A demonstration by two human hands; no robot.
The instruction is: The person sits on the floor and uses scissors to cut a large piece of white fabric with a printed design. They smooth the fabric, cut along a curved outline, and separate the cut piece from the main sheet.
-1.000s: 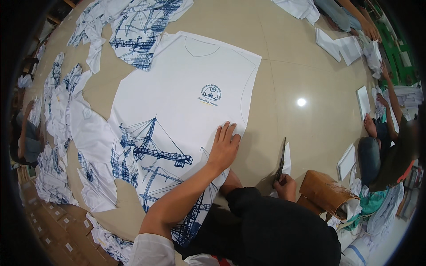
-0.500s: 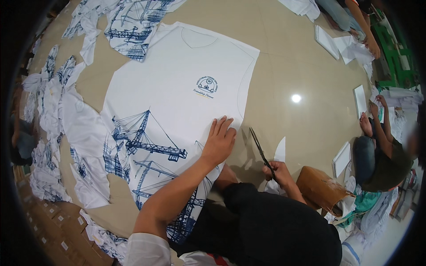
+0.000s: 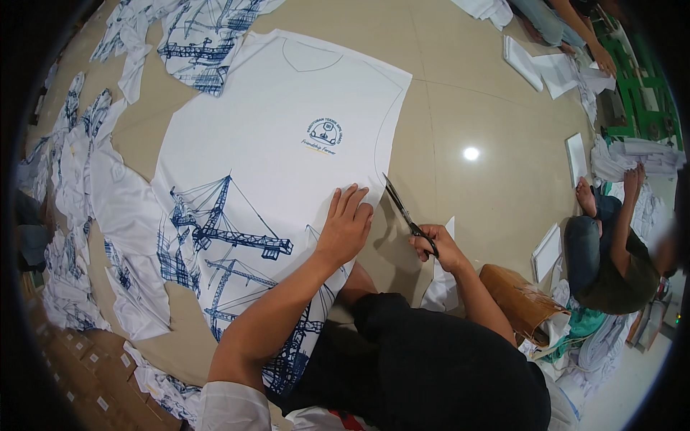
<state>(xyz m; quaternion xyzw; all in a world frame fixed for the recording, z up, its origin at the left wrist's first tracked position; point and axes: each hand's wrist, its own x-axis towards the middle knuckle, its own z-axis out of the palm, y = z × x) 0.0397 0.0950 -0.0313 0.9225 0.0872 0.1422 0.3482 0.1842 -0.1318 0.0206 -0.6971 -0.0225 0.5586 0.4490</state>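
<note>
A white shirt panel (image 3: 244, 136) lies spread on the floor, printed with blue crane drawings and a small blue emblem. Thin lines on it mark a neckline and a curved armhole. My left hand (image 3: 346, 228) rests flat on the panel near its right edge, fingers stretched. My right hand (image 3: 440, 248) grips black-handled scissors (image 3: 401, 206), their tips at the panel's edge by the lower end of the armhole line. Whether the blades are parted is hard to make out. Behind my right hand lies a white fabric scrap (image 3: 440, 287), partly covered by my forearm.
Printed panels (image 3: 205, 50) and heaped cloth (image 3: 72, 237) lie along the left. A brown bag (image 3: 517, 298) stands right of my right forearm. White folded stacks (image 3: 546, 251) and a seated person (image 3: 618, 258) are farther right. Another person's arm (image 3: 593, 43) shows at the upper right.
My right hand has moved up and left with the scissors, bringing their tips to the panel's edge. My left hand stays on the cloth. The whole view has shifted slightly.
</note>
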